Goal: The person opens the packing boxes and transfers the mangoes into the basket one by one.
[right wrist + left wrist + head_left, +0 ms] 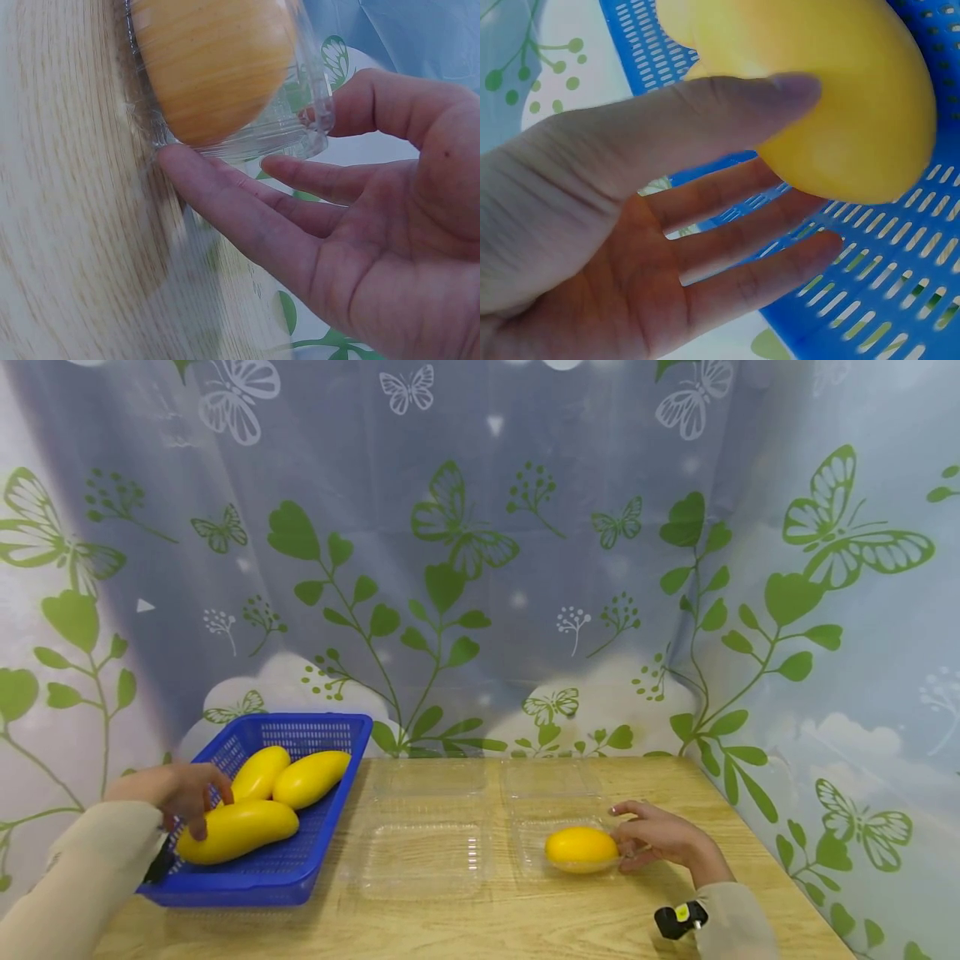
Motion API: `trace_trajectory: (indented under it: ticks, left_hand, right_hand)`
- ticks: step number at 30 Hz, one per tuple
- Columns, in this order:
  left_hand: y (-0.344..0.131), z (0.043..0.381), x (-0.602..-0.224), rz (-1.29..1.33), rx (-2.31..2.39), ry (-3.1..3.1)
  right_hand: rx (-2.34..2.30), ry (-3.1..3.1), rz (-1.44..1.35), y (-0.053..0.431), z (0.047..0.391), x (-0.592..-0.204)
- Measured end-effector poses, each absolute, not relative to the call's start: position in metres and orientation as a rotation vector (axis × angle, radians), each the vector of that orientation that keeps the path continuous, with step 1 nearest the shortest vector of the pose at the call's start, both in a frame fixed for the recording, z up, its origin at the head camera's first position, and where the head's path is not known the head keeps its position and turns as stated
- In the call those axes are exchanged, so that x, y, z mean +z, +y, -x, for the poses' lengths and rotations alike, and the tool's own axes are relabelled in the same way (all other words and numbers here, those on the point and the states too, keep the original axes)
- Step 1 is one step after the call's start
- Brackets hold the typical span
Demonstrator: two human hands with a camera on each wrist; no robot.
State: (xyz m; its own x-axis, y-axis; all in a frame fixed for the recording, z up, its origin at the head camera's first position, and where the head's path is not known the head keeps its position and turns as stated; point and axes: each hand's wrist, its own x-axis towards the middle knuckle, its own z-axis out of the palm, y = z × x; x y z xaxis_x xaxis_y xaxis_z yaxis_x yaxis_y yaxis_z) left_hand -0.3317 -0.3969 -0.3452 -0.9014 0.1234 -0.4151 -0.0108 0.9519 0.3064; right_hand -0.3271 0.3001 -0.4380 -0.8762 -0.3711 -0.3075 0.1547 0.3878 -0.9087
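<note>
In the head view, my left hand (180, 793) reaches into a blue plastic basket (311, 860) and grips the end of the front yellow mango (251, 831). The left wrist view shows the thumb pressed on that mango (847, 97), with other fingers alongside and beneath it; part of them is hidden. Two more mangoes, a left one (261, 772) and a right one (311, 779), lie behind it. At the right, my right hand (660, 839) holds the end of a clear plastic container (319, 127), fingertips at its rim and lower corner. A mango (581, 847) lies inside.
A bare clear container (420, 860) sits between the basket and the right container. Two further clear containers, one at left (431, 775) and one at right (551, 777), stand behind on the wooden table (540, 931). A patterned curtain (525, 610) hangs along the table's back.
</note>
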Motion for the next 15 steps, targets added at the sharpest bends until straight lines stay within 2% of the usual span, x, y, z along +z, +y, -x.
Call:
trace_trajectory:
  ticks: [15]
  left_hand:
    - [-0.385, 0.333, -0.339, -0.077, 0.31, 2.681]
  right_hand:
    - [-1.5, 2.201, 0.172, 0.3, 0.327, -0.439]
